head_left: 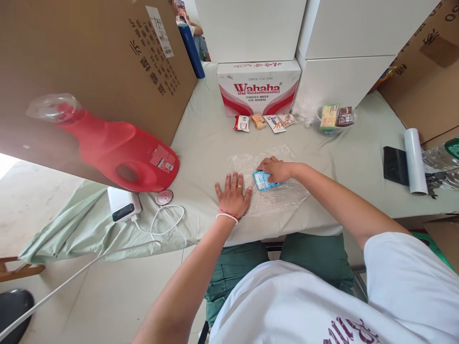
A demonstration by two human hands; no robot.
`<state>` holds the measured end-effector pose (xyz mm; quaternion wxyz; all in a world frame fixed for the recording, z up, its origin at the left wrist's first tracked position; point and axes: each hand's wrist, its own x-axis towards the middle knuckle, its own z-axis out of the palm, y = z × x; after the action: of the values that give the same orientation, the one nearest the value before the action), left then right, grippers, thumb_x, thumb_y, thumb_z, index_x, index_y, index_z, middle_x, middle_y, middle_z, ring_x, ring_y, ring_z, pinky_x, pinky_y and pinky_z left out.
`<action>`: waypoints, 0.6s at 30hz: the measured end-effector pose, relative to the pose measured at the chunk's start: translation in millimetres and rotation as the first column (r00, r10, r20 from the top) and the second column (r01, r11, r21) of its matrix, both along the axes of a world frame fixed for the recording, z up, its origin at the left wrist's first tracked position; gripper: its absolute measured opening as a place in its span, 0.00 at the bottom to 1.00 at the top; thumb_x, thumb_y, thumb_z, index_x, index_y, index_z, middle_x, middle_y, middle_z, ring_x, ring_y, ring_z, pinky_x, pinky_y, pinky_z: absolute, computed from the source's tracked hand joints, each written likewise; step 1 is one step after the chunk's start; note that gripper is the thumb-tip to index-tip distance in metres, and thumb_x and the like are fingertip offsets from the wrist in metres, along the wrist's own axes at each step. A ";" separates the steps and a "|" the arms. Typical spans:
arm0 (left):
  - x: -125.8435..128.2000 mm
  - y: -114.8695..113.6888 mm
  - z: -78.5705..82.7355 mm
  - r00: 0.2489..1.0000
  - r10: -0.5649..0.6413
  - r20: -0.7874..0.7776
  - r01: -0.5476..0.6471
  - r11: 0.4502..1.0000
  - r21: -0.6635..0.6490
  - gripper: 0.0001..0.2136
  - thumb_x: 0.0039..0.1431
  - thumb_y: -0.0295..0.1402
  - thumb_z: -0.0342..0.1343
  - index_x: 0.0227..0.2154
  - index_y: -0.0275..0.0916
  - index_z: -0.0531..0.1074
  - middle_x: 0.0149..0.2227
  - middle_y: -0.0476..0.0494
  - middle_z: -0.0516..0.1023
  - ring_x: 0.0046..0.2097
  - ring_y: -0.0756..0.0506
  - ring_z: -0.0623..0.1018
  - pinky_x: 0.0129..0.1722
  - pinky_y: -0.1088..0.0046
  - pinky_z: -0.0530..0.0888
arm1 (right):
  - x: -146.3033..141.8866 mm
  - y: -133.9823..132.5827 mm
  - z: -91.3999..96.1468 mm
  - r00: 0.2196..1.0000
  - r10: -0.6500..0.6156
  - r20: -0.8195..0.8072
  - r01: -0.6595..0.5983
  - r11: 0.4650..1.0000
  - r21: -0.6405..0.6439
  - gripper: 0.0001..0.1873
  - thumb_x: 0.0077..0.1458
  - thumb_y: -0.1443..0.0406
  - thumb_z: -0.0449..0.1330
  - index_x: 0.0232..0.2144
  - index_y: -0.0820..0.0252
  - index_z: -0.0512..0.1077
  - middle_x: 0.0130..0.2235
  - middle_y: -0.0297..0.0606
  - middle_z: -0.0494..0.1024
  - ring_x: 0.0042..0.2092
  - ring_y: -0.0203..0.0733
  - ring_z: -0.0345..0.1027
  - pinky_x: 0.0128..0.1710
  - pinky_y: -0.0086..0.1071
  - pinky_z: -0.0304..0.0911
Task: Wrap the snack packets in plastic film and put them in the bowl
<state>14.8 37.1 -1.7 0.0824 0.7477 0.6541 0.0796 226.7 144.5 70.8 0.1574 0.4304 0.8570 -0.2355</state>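
Note:
A sheet of clear plastic wrap [276, 196] lies spread on the pale green tablecloth [208, 143]. On it sits a small blue snack packet [263, 181]. My left hand [233, 193] lies flat with fingers spread, pressing the wrap's left edge. My right hand [276, 168] rests palm down on the blue packet, fingers curled over its top edge.
Several small snack packets [265, 122] lie before a Wahaha water carton [258, 87]. A bowl with more snacks [335, 118] stands at the right. A roll of film [415, 160] and a black phone [395, 165] lie far right. A red jug [118, 150], power bank [124, 205] and cable sit at the left.

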 end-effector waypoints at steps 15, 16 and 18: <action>-65.0 -16.0 3.1 0.849 -0.440 0.292 0.433 0.897 0.092 0.23 0.69 0.33 0.47 0.65 0.48 0.69 0.62 0.42 0.78 0.71 0.41 0.68 0.74 0.45 0.52 | 127.1 -150.7 -57.7 0.834 -0.021 -0.551 0.187 0.950 0.248 0.17 0.67 0.55 0.60 0.54 0.52 0.77 0.65 0.48 0.69 0.65 0.57 0.60 0.63 0.56 0.64; -70.9 -19.9 4.2 0.827 -0.462 0.321 0.473 0.880 0.046 0.24 0.69 0.36 0.49 0.67 0.46 0.67 0.64 0.40 0.76 0.71 0.40 0.67 0.74 0.46 0.53 | 126.0 -152.9 -62.0 0.823 -0.029 -0.567 0.215 0.940 0.265 0.14 0.69 0.57 0.57 0.51 0.52 0.78 0.62 0.48 0.71 0.63 0.56 0.62 0.61 0.56 0.65; -78.8 -28.2 7.7 0.804 -0.487 0.341 0.525 0.851 -0.022 0.31 0.66 0.44 0.54 0.70 0.43 0.62 0.70 0.36 0.68 0.74 0.36 0.62 0.74 0.44 0.52 | 121.3 -147.9 -62.6 0.793 -0.032 -0.608 0.255 0.925 0.283 0.15 0.71 0.60 0.53 0.46 0.52 0.80 0.59 0.47 0.74 0.60 0.53 0.64 0.59 0.54 0.67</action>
<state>-64.0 8.9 6.0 0.2495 0.8655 0.4117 0.1384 348.1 -3.4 8.3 -0.2162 0.4208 0.8549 -0.2128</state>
